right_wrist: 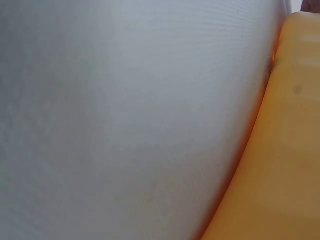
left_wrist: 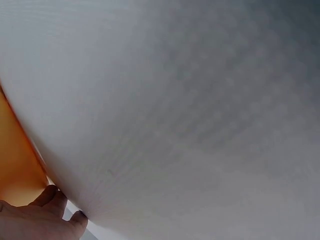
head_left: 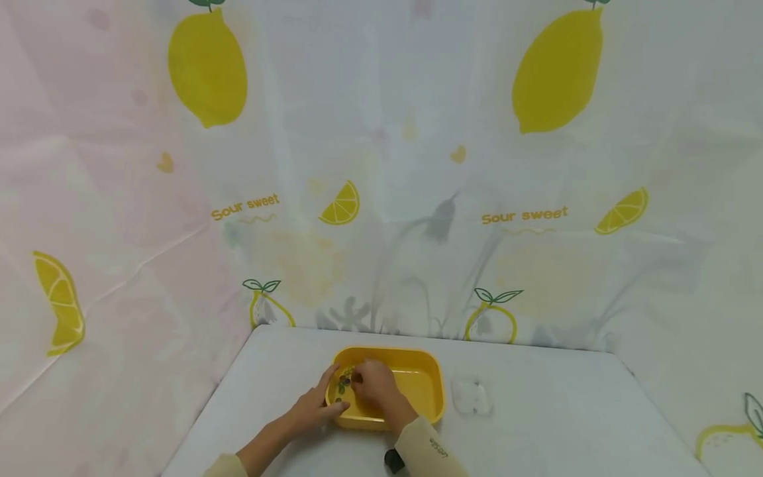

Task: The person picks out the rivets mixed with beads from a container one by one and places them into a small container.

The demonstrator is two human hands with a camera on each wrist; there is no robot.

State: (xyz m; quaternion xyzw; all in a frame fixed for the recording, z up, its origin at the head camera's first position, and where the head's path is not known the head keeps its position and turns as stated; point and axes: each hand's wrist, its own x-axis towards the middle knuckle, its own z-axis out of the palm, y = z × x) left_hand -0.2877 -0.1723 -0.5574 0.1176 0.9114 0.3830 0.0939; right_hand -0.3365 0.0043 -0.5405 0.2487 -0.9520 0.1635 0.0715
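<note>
Dark beads (head_left: 344,382) only overhead

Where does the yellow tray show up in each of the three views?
Head: yellow tray at bottom centre on the white table, left hand at its left rim, right hand inside.
Left wrist: orange sliver at the left edge.
Right wrist: fills the right side.
Shared landmark: the white table.

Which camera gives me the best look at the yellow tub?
The head view: it shows the whole yellow tub on the table, with both hands at its left end. The left wrist view catches only an orange sliver of wall by the fingers; the right wrist view shows one blurred side.
</note>
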